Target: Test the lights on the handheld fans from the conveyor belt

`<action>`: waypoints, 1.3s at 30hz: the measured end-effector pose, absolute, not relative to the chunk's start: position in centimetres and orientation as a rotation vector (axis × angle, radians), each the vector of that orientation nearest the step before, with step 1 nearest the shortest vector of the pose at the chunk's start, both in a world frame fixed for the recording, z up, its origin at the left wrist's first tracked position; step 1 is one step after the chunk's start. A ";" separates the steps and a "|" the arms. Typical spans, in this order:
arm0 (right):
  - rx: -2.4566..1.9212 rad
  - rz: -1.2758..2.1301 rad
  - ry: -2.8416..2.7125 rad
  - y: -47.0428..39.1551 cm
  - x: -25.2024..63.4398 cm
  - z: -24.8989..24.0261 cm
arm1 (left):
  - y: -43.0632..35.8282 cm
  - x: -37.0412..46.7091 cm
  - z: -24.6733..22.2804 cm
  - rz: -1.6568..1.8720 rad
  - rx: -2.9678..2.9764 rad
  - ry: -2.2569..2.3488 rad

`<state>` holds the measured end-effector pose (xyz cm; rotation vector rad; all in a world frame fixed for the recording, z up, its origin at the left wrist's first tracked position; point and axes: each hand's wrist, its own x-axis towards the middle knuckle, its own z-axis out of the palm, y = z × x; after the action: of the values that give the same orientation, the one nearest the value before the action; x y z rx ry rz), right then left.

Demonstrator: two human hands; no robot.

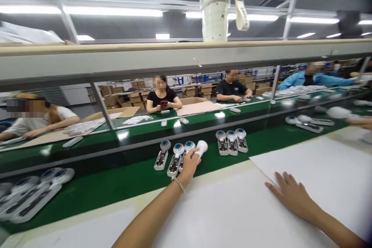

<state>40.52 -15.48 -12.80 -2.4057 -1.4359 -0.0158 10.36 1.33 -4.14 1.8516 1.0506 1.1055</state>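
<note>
My left hand (191,163) reaches onto the green belt (116,186), its fingers closed on a white device (201,147) with a rounded head. Just left of it lie open-backed devices (173,164) with blue-dotted round heads and exposed circuit boards; one more (161,159) sits slightly apart. Three similar devices (232,147) stand side by side to the right of my left hand. My right hand (293,197) lies with fingers spread on a white sheet (328,174) on the near table and holds nothing.
More devices lie on the belt at the far left (37,201) and right (309,127). A shelf (145,60) spans above, with a tumbler (215,11). Several people sit across the line. At the right edge another person's hand (360,121) reaches in.
</note>
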 end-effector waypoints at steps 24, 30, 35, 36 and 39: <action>-0.763 1.842 -0.911 -9.3 8.5 -6.2 | -7.5 -8.0 -7.0 0.842 2.424 1.150; -0.810 1.849 -0.998 -9.4 9.2 -6.9 | -7.1 -8.2 -7.2 0.896 2.367 1.216; -0.781 1.855 -1.037 -9.6 9.2 -6.8 | -7.0 -8.3 -7.4 0.891 2.389 1.216; -0.777 1.861 -1.036 -9.6 9.2 -6.8 | -7.0 -8.3 -7.4 0.889 2.391 1.212; -0.755 1.862 -1.039 -9.8 9.1 -6.7 | -7.2 -8.3 -7.2 0.888 2.408 1.191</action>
<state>9.12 -9.78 -6.69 -0.7554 -1.0391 1.8625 -8.31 -7.16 -7.23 2.4077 1.1909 0.8878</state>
